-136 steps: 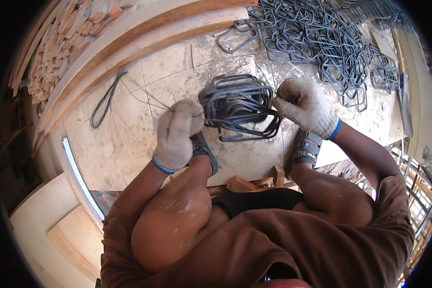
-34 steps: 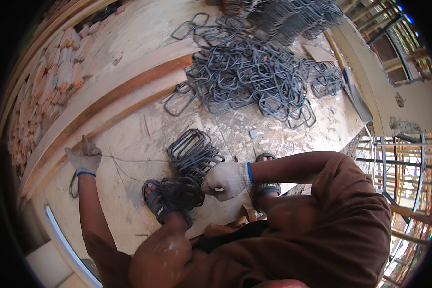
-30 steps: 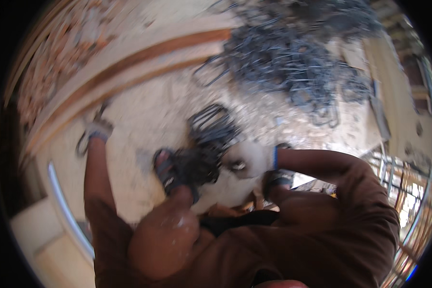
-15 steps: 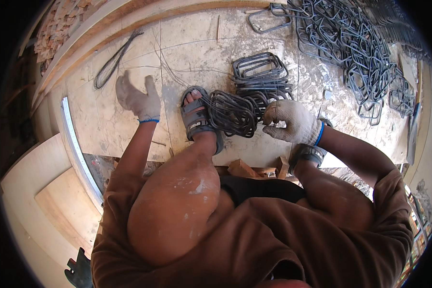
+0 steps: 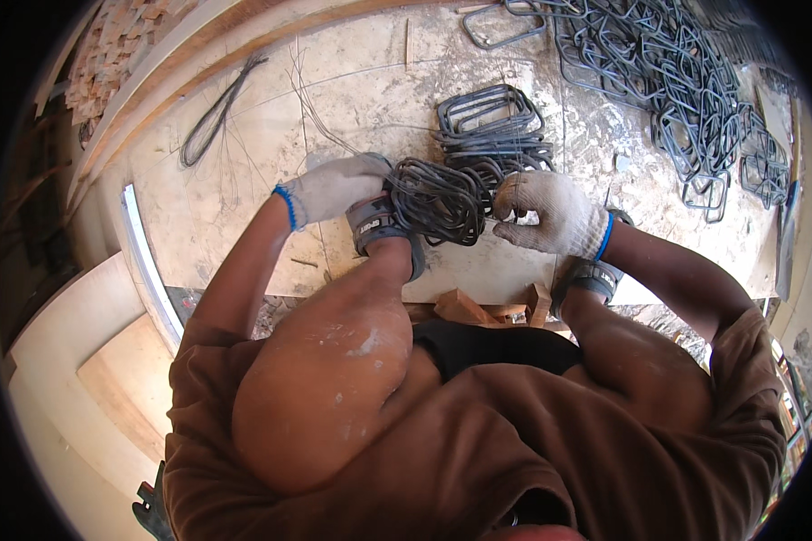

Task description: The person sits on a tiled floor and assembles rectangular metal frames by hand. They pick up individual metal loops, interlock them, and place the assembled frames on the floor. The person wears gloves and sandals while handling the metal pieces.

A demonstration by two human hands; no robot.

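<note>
A bundle of dark bent-steel stirrups [image 5: 440,200] lies between my feet, and a neater stack of rectangular stirrups [image 5: 492,122] adjoins its far side. My left hand [image 5: 334,189], in a pale knit glove with a blue cuff, reaches over my sandalled foot to the bundle's left side. Its fingers are bent together near the ends of thin loose wires [image 5: 320,122]; what they hold is hidden. My right hand [image 5: 555,216], gloved alike, is at the bundle's right side. Its thumb and fingers curl into a pinch, with something thin and dark between them that is too small to name.
A large tangled heap of stirrups [image 5: 668,99] covers the far right. A folded hank of wire [image 5: 216,117] lies on the boards at far left. Long timber planks [image 5: 171,72] edge the back. Wood offcuts [image 5: 478,307] sit between my legs, and a metal straightedge [image 5: 149,266] stands at left.
My left hand has come right and toward me, from spread above the boards to the bundle's left side, its fingers now bent together. My right hand stays in almost the same place.
</note>
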